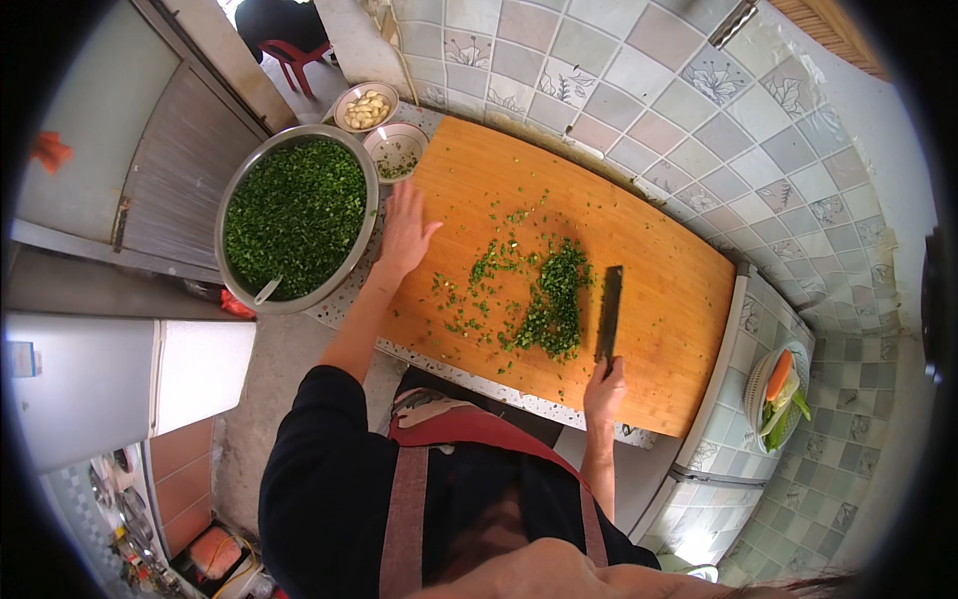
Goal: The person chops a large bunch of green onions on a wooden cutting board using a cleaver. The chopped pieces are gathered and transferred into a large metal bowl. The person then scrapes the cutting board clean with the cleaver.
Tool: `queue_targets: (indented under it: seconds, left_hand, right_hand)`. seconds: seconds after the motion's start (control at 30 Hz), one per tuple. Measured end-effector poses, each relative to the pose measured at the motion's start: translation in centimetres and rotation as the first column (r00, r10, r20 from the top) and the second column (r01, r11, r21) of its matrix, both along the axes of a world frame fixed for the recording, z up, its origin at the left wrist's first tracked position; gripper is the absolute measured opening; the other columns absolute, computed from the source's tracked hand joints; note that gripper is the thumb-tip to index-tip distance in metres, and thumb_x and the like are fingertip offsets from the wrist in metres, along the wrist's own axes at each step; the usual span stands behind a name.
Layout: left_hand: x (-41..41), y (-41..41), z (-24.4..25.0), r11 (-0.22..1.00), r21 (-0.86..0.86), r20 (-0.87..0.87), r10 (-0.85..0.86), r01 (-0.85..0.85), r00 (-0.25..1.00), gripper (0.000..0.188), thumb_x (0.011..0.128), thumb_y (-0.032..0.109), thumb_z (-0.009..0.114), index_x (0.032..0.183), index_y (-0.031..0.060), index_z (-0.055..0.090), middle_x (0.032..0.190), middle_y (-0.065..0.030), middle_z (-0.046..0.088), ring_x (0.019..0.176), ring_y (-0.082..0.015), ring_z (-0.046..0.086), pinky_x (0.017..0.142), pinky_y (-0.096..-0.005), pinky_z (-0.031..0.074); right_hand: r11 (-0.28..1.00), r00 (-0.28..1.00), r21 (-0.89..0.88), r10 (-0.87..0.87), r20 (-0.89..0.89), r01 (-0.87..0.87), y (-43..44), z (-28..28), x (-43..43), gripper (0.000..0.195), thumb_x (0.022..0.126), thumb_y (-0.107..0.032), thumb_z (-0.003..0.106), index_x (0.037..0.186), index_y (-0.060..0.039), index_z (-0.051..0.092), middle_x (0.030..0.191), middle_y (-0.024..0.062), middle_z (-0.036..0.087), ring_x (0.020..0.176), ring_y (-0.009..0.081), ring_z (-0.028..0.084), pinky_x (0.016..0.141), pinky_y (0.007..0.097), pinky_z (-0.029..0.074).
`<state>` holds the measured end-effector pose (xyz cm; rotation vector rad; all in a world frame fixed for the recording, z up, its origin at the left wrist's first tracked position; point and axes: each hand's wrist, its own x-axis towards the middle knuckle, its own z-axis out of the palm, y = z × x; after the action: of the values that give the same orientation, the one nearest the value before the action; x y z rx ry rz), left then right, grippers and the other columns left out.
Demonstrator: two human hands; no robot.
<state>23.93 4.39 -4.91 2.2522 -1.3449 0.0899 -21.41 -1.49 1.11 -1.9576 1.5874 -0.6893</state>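
Observation:
My right hand (605,388) grips the handle of a cleaver (611,307), its blade upright just right of a pile of chopped green herbs (557,299). Looser bits lie scattered to the left of the pile on the wooden cutting board (658,299). My left hand (406,228) is at the board's left edge with its fingers apart and nothing held. Left of it stands a large metal bowl (224,247) full of chopped greens, with a light handle (267,290) sticking out. A small bowl (413,133) with some green bits is just beyond my left fingertips.
A bowl of peeled garlic cloves (367,110) stands behind the small bowl. A tiled wall (658,97) runs along the board's far side. On the tiled ledge at right, a white basket (754,385) holds a carrot (779,374) and leafy vegetables. A red stool (296,64) stands beyond the doorway.

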Motion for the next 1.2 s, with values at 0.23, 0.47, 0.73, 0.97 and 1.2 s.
queue_targets:
  seconds: [0.23,0.47,0.73,0.97,1.2]
  left_hand:
    - [-8.3,1.5,-0.9,0.999,0.024,-0.115,-0.032,0.035,0.993,0.086,0.098,0.042,0.065,0.157,-0.0060,0.026,0.166,-0.0274,0.018,0.154,-0.0439,0.016,0.125,-0.0559,0.017]
    - [-6.8,-3.7,0.3,0.925,0.030,-0.013,-0.378,0.379,0.926,0.083,0.093,0.037,0.072,0.155,-0.0023,0.032,0.165,-0.0248,0.022,0.155,-0.0403,0.016,0.124,-0.0598,0.016]
    - [-3.2,-20.8,-1.0,0.875,0.163,0.080,-0.473,0.456,0.877,0.086,0.098,0.056,0.058,0.157,0.0002,0.030,0.167,-0.0196,0.023,0.156,-0.0325,0.018,0.128,-0.0430,0.018]
    - [-17.2,-18.6,-0.7,0.292,0.130,-0.054,-0.952,0.948,0.301,0.081,0.096,0.054,0.060,0.157,0.0057,0.035,0.167,-0.0113,0.027,0.156,-0.0278,0.021,0.130,-0.0453,0.017]
    - [-13.8,-7.5,3.0,0.313,0.021,-0.218,-0.925,0.949,0.310,0.067,0.097,0.053,0.059,0.150,0.0128,0.050,0.161,-0.0094,0.040,0.148,-0.0323,0.037,0.125,-0.0530,0.024]
  right_hand:
    - [0.988,0.991,0.087,-0.125,-0.042,0.128,0.9,-0.6,-4.0,0.017,0.101,-0.014,0.055,0.098,0.0023,0.057,0.073,0.0226,0.061,0.063,0.0388,0.059,0.060,0.0463,0.047]
    - [0.908,0.910,0.382,-0.295,0.293,0.172,2.7,-0.8,-2.7,0.021,0.104,-0.018,0.053,0.088,-0.0039,0.051,0.061,0.0035,0.053,0.048,0.0121,0.049,0.044,0.0316,0.039]
    - [0.698,0.573,0.684,-0.656,0.491,0.214,4.4,-1.2,-7.3,0.018,0.105,-0.023,0.053,0.094,-0.0102,0.051,0.067,0.0020,0.052,0.044,0.0084,0.041,0.039,0.0260,0.034]
    - [0.654,0.475,0.730,-0.715,0.513,0.197,4.8,-3.2,-8.0,0.018,0.106,-0.025,0.054,0.093,-0.0126,0.049,0.066,0.0005,0.048,0.045,0.0071,0.038,0.040,0.0247,0.032]
    - [0.701,0.499,0.709,-0.643,0.581,0.078,5.3,-5.1,-6.3,0.019,0.106,-0.026,0.056,0.093,-0.0121,0.053,0.069,0.0008,0.054,0.044,0.0075,0.041,0.040,0.0250,0.034]
